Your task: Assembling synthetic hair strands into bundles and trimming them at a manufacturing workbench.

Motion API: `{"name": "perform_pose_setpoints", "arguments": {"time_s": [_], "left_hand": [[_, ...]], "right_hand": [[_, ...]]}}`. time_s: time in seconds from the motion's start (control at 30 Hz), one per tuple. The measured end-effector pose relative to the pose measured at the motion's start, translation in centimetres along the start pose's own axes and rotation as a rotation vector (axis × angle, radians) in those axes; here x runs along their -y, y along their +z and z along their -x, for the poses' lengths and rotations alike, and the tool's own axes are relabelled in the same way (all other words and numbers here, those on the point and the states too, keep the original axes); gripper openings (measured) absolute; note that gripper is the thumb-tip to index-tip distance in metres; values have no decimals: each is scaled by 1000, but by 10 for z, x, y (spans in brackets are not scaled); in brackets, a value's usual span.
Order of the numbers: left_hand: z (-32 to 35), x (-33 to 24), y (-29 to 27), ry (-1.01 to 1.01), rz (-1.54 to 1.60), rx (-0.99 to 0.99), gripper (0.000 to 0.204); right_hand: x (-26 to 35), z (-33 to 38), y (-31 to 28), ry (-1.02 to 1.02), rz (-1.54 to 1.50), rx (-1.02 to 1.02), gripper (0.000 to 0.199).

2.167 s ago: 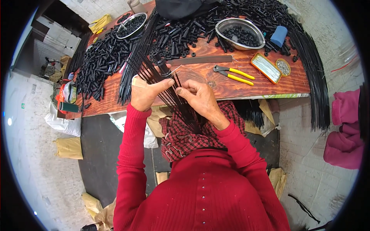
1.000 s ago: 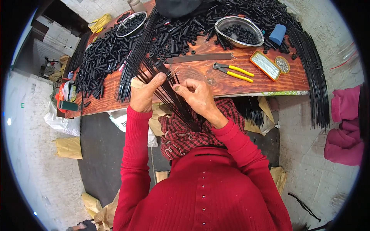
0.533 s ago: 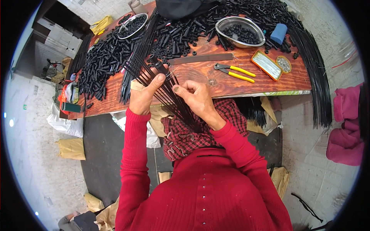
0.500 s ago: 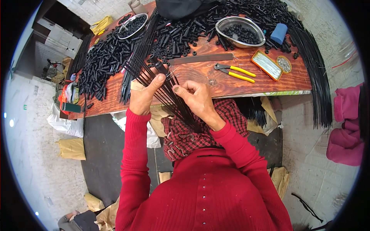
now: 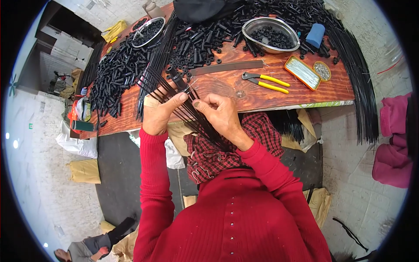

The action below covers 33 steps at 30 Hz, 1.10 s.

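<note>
In front of me, over the table's near edge, my left hand (image 5: 159, 115) is closed round a fanned bundle of thin black rods (image 5: 201, 124). A short black tube (image 5: 176, 78) stands out past its thumb, among the rods' upper ends. My right hand (image 5: 221, 118) pinches at the bundle's right side, thumb and fingers together on a thin black rod. The fingertips hide just where it grips. Lower down, the rods reach to the red-and-black checked cloth (image 5: 214, 162) on my lap.
The wooden table (image 5: 220, 89) bears yellow-handled pliers (image 5: 271, 85), a flat dark strip (image 5: 227, 67), a tray of metal pins (image 5: 302, 73) and a small round dish (image 5: 322, 70). Behind lie a steel bowl (image 5: 246, 32), a blue block (image 5: 315, 36) and heaped black tubes (image 5: 115, 74). A person (image 5: 89, 248) shows lower left.
My left hand has shifted slightly left and down, and more of the black tube shows. My right hand stays at the rods. The person at the lower left has come further into view.
</note>
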<state>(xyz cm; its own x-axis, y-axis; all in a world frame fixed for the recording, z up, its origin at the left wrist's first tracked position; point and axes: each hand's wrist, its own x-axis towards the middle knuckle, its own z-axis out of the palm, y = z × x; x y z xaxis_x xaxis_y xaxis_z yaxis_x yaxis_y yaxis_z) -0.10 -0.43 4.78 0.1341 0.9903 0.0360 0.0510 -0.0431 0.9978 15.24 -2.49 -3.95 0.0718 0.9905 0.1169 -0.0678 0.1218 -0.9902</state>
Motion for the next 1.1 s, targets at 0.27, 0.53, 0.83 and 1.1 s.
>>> {"name": "perform_pose_setpoints", "arguments": {"time_s": [0.27,0.53,0.83,1.1], "left_hand": [[-1,3,-7,22,20,61,35],[-2,9,-14,43,-31,92,35],[-1,10,-17,56,45,124,40],[11,4,-5,80,40,102,39]], "right_hand": [[-4,-4,-8,117,-95,183,26],[0,-8,-14,239,-306,295,28],[-2,-2,-9,68,-218,246,29],[4,9,-15,77,-462,326,22]]}}
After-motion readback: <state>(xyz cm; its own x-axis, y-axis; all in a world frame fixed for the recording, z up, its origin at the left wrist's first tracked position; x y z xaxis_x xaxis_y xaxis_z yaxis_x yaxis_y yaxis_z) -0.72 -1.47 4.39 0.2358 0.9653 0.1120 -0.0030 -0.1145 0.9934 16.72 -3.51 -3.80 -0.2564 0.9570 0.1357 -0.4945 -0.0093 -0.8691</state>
